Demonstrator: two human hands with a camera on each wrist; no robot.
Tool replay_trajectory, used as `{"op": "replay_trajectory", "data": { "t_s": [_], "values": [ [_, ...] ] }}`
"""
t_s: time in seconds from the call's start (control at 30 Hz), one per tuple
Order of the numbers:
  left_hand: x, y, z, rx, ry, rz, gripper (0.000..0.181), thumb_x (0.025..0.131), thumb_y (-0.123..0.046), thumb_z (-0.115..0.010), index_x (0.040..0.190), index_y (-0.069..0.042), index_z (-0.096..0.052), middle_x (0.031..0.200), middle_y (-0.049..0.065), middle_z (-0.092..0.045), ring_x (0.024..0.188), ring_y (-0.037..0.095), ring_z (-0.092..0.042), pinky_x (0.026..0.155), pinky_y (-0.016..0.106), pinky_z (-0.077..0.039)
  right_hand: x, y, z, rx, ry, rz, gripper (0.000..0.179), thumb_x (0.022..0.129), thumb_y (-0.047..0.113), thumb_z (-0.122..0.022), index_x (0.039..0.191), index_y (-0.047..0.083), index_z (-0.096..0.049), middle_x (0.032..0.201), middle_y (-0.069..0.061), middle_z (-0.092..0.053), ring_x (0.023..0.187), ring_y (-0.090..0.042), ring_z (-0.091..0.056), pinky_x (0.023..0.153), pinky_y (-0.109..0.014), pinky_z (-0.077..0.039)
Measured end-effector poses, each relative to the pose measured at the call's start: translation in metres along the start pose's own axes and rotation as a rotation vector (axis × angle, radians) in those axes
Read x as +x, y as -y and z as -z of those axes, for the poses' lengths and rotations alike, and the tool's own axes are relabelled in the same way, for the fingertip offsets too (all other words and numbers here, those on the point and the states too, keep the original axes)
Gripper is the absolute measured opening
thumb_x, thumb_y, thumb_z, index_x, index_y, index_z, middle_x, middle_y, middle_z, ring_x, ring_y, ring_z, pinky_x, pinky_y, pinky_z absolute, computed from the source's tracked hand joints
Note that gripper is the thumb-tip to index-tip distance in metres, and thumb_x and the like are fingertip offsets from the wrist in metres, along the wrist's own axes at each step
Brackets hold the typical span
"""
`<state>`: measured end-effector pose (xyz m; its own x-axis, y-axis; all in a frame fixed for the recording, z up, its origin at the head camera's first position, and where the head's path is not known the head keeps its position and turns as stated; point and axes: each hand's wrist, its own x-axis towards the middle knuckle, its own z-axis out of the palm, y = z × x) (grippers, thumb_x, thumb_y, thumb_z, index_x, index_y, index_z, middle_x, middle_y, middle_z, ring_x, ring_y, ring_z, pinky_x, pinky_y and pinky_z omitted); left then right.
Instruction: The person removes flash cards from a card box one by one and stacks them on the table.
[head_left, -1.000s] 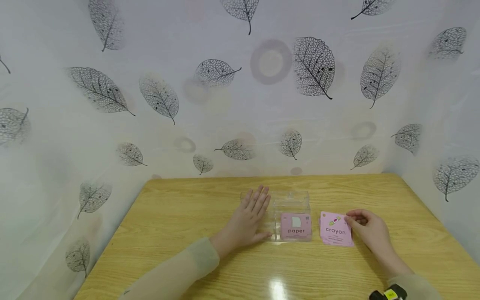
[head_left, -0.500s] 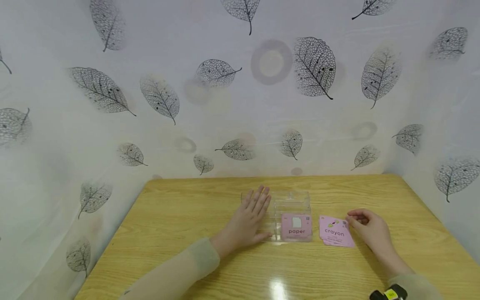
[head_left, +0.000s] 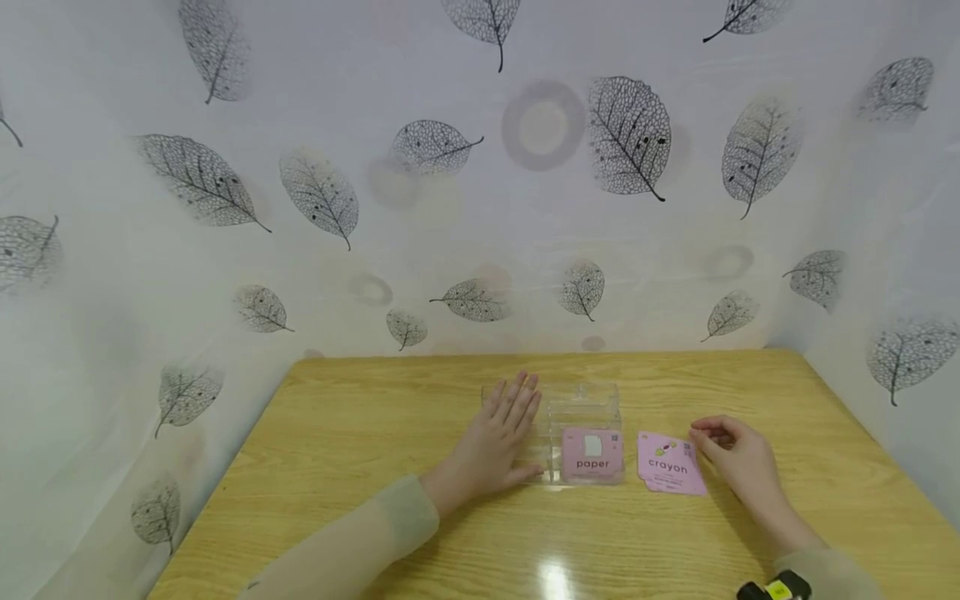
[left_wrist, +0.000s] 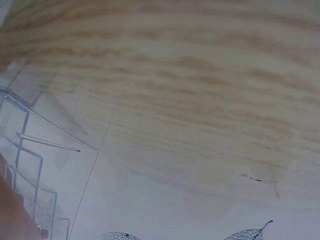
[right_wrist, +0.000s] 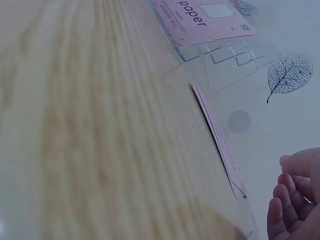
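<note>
My left hand (head_left: pixel 491 446) rests with straight, spread fingers on the left part of a clear stepped plastic holder (head_left: pixel 583 408). In the holder's front right compartment sits a pink card (head_left: pixel 592 464) printed "paper". Just right of the holder, a small stack of pink cards topped by a "crayon" card (head_left: pixel 667 475) lies on the table, its edges slightly uneven. My right hand (head_left: pixel 738 462) hovers by the stack's upper right corner, fingers loosely curled. In the right wrist view a gap shows between these fingertips (right_wrist: pixel 285 162) and the stack's edge (right_wrist: pixel 220 142).
The wooden table (head_left: pixel 360 417) reaches back to a wall covering (head_left: pixel 337 83) with a leaf print, which also closes in both sides. A black wrist device with a yellow label (head_left: pixel 780 589) is on my right wrist.
The crayon card on top of the stack has turned slightly clockwise and slipped a little to the lower left. My right hand has come off its corner; the left hand has stayed still.
</note>
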<state>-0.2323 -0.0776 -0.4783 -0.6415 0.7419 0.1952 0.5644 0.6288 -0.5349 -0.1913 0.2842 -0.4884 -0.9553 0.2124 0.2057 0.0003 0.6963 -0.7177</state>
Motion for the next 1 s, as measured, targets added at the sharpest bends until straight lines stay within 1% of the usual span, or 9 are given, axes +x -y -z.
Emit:
{"op": "replay_trajectory", "data": {
  "t_s": [0.13,0.27,0.4,0.73,0.87,1.0],
  "values": [
    [-0.001,-0.001,-0.001,-0.014,0.003,-0.003,0.104,0.083,-0.079,-0.015,0.15,0.001,-0.001,0.157,0.022,0.005,0.144,0.039,0.004,0.118,0.05,-0.002,-0.002,0.001,-0.001,0.001,-0.008,0.009,0.021,0.091,0.023,-0.063,0.1,0.005,-0.067,0.091,-0.009,-0.066,0.07,0.002,-0.05,0.059,-0.011,-0.044],
    [-0.001,-0.002,-0.002,-0.022,-0.005,-0.001,0.105,0.083,-0.079,-0.015,0.15,0.001,0.001,0.157,0.022,0.005,0.144,0.039,0.004,0.118,0.05,-0.002,-0.003,0.001,-0.003,0.007,-0.024,0.049,0.018,0.09,0.021,-0.064,0.099,0.005,-0.068,0.089,-0.008,-0.066,0.07,0.004,-0.049,0.059,-0.009,-0.044],
    [-0.001,-0.001,-0.003,-0.015,-0.015,0.003,0.105,0.083,-0.079,-0.015,0.15,0.001,0.0,0.157,0.022,0.002,0.144,0.039,0.004,0.118,0.05,-0.003,-0.003,0.004,-0.005,0.025,-0.036,0.081,0.017,0.088,0.019,-0.066,0.098,0.004,-0.068,0.089,-0.01,-0.066,0.07,0.006,-0.05,0.06,-0.008,-0.044],
    [-0.001,-0.001,-0.004,-0.009,-0.013,0.006,0.105,0.083,-0.079,-0.014,0.15,0.001,0.001,0.156,0.023,0.008,0.144,0.039,0.005,0.118,0.049,-0.003,-0.003,0.01,-0.008,0.051,-0.026,0.087,0.019,0.088,0.021,-0.067,0.097,0.005,-0.068,0.089,-0.009,-0.067,0.07,0.007,-0.052,0.061,-0.009,-0.045],
    [-0.001,0.0,-0.004,-0.005,-0.018,0.004,0.105,0.083,-0.078,-0.015,0.15,0.001,0.0,0.156,0.023,0.008,0.144,0.039,0.005,0.118,0.05,-0.003,-0.004,0.011,-0.01,0.055,-0.015,0.098,0.018,0.088,0.021,-0.066,0.097,0.005,-0.068,0.09,-0.008,-0.067,0.071,0.006,-0.053,0.061,-0.01,-0.047],
    [-0.001,0.0,-0.006,0.009,-0.028,0.002,0.105,0.083,-0.079,-0.013,0.15,0.002,0.0,0.156,0.024,0.008,0.144,0.039,0.004,0.118,0.05,-0.004,-0.004,0.016,-0.011,0.066,-0.015,0.102,0.018,0.088,0.021,-0.067,0.097,0.005,-0.069,0.089,-0.008,-0.068,0.071,0.007,-0.053,0.062,-0.009,-0.046]
  ]
}}
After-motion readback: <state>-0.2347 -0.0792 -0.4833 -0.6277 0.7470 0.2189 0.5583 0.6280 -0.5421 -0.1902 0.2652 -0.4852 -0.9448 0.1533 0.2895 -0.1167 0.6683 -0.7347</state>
